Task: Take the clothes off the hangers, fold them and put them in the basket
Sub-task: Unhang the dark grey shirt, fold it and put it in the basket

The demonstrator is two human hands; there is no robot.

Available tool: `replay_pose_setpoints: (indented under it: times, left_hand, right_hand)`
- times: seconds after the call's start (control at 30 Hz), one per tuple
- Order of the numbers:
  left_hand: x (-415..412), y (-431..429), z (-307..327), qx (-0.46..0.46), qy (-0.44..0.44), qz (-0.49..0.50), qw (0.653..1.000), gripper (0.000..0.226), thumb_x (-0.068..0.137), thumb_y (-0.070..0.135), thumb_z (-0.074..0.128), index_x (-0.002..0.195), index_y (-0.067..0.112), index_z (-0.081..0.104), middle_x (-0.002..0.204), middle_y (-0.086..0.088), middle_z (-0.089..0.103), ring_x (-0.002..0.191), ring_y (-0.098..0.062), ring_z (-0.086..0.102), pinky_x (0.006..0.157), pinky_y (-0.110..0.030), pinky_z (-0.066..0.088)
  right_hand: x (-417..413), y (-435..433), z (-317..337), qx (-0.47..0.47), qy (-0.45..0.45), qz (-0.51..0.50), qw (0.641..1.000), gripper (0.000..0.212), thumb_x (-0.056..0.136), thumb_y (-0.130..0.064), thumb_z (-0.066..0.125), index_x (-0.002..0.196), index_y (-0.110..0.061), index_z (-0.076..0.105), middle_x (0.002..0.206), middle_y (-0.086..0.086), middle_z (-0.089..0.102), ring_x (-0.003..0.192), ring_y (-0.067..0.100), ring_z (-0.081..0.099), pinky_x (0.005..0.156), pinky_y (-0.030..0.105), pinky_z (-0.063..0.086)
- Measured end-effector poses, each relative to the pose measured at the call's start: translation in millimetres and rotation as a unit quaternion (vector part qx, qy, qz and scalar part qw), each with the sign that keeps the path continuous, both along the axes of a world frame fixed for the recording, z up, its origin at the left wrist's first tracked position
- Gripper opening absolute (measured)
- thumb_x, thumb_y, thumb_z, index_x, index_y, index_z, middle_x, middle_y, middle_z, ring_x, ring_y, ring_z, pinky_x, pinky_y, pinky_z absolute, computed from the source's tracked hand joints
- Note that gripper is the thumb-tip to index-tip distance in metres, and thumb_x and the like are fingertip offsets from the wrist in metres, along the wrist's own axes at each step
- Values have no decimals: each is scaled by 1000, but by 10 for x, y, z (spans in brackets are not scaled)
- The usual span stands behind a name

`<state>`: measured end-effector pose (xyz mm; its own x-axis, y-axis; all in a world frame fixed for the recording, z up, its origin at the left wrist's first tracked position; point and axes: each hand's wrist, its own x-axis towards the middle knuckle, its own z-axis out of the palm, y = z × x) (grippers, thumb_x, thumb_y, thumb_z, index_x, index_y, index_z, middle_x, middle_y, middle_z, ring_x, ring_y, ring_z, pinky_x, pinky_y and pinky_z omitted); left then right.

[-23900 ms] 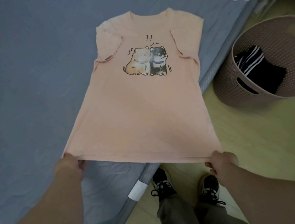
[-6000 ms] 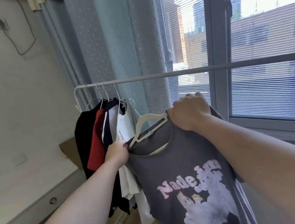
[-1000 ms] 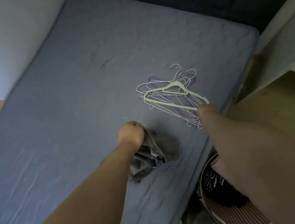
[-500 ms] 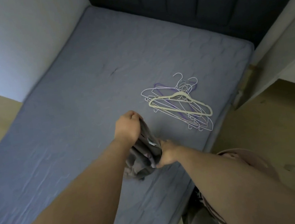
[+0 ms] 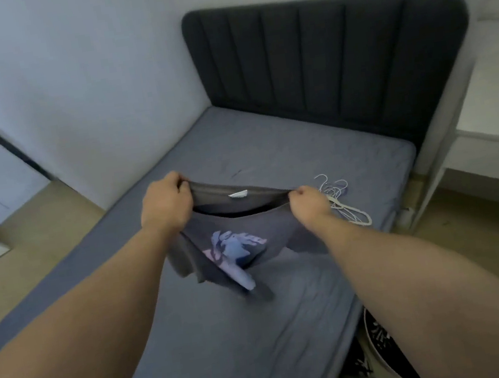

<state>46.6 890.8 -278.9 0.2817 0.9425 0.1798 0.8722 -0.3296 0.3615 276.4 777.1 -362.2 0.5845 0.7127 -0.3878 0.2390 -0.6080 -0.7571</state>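
In the head view, both arms reach forward over the bed (image 5: 267, 144). The left hand (image 5: 165, 205) has its fingers curled tight around one side of the collar of the grey T-shirt (image 5: 274, 227), and the right hand (image 5: 308, 204) pinches the other side, so each grip is closed on the cloth. The hands are apart, and the neckline is stretched between them with the white label (image 5: 237, 194) facing up. The shirt hangs from the collar, and its lower part, with the pale print (image 5: 234, 248), is crumpled and reaches down to the mattress. I think it is held by the collar so that its own weight opens it out before it is laid flat for folding.

The empty hangers (image 5: 345, 204) lie in a small pile on the bed, just beside the right hand and near the bed's right edge; this probably keeps the middle of the mattress free as a folding surface. The basket (image 5: 372, 344) stands on the floor close against the bed, mostly hidden behind the right forearm, with something dark inside. Its place near the person makes the last step short. This shirt is off its hanger, but not yet folded.
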Motion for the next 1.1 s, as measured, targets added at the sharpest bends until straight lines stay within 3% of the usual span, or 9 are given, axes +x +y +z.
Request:
replay_pose_setpoints:
  times: [0.13,0.27,0.33,0.47,0.67,0.83,1.0,1.03,1.1]
  left_hand:
    - [-814,-532,528,78,61,-86,991,24,74,38,44,81,15,47,86,-16,60,84,-36,53,73,-42,43]
    - [-1414,-949,792,107,166,-100,975,35,67,13,62,101,14,52,104,-14,62,99,-36,53,84,-41,44]
    - [-1691,-1106,830,104,170,-62,978,35,71,4,61,104,11,52,108,-18,61,103,-39,54,86,-43,45]
    - [-2083,-1317,851,49,118,-37,991,25,78,-2,52,101,8,56,110,-22,57,105,-42,56,89,-46,49]
    - [-2456,-1615,981,14,89,52,995,23,84,6,51,97,13,69,112,-21,66,105,-40,63,88,-43,53]
    - [-2562,-1801,995,-43,-3,165,985,29,93,10,47,114,10,67,128,-19,62,118,-38,58,95,-42,49]
    - [-2484,-1936,920,-147,-162,202,955,18,101,9,49,96,-4,61,91,-24,69,95,-39,63,37,-24,49]
    - [-2511,-1942,913,-150,-155,199,956,18,100,5,50,84,0,57,88,-22,70,102,-38,63,39,-22,48]
    - [-2602,-1937,898,-133,-146,191,962,20,101,8,47,85,2,58,114,-22,67,111,-39,61,57,-31,56]
  right_hand:
    - [-584,-543,768,69,-58,8,996,42,100,-34,37,111,-3,63,123,23,61,115,40,54,95,40,47]
    - [-1002,-1098,1257,97,-80,102,987,53,86,-61,61,108,-15,49,107,5,59,99,26,58,79,33,42]
    - [-1137,-1373,1421,32,-236,213,947,49,82,-45,73,107,-17,41,106,5,53,98,27,56,78,36,45]
    - [-1352,-1671,1610,-47,-436,242,865,27,89,-6,51,115,-11,47,118,14,49,111,37,52,79,41,45]
    - [-1589,-1843,1806,14,-297,93,950,17,82,-1,42,95,-10,49,108,17,58,91,38,62,74,40,56]
    - [-1720,-1977,1836,120,-87,-10,989,20,92,-5,40,109,-11,50,112,10,46,81,42,67,49,36,59]
    - [-1758,-2083,1822,85,-178,-29,980,25,94,-22,52,111,-6,46,104,10,49,95,36,59,72,35,49]
    - [-1758,-2100,1819,70,-202,-21,977,21,94,-23,52,106,-6,50,102,11,52,94,35,58,73,33,46]
    - [-1752,-2134,1819,52,-234,-2,971,15,93,-19,52,86,-6,54,101,13,60,88,34,58,72,33,46]
